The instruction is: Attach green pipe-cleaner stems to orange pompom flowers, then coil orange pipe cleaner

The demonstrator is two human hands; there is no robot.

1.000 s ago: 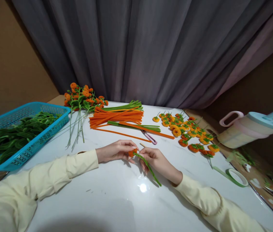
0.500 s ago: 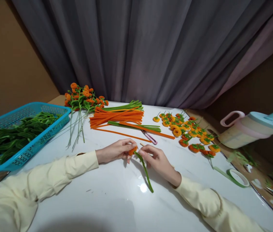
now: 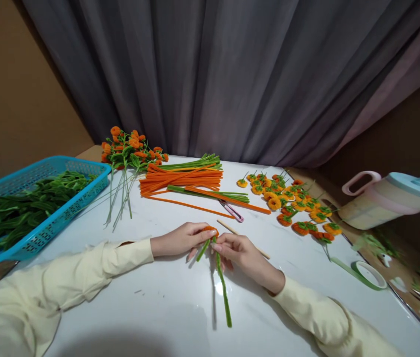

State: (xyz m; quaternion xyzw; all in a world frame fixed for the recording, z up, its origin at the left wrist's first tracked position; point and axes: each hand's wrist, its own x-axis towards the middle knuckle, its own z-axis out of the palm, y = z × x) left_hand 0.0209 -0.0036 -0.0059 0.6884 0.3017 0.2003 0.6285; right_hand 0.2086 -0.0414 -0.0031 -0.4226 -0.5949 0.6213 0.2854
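Note:
My left hand (image 3: pixel 185 240) pinches a small orange pipe-cleaner flower (image 3: pixel 211 229) at the front middle of the white table. From its underside hang a short green end and a longer green pipe cleaner (image 3: pixel 223 287). Close against the flower, my right hand (image 3: pixel 240 255) has thumb and forefinger closed on the green pipe cleaner near its top. A thin wooden stick (image 3: pixel 228 227) lies on the table, partly behind my right hand. Just beyond are a pink snips-like tool (image 3: pixel 234 212) and a pile of orange pipe cleaners (image 3: pixel 182 181).
A blue basket (image 3: pixel 46 225) of green leaves stands left. Behind it lie stemmed orange flowers (image 3: pixel 131 146). Several yellow and orange flower heads (image 3: pixel 275 201) spread at right, near a roll of green tape (image 3: pixel 369 275) and a tumbler (image 3: pixel 384 201). Green pipe cleaners (image 3: pixel 210 161) lie at the back.
The flower has been turned in my fingers, so a short green end now shows on the left. The long green pipe cleaner hangs straighter toward me. Both hands stay close together.

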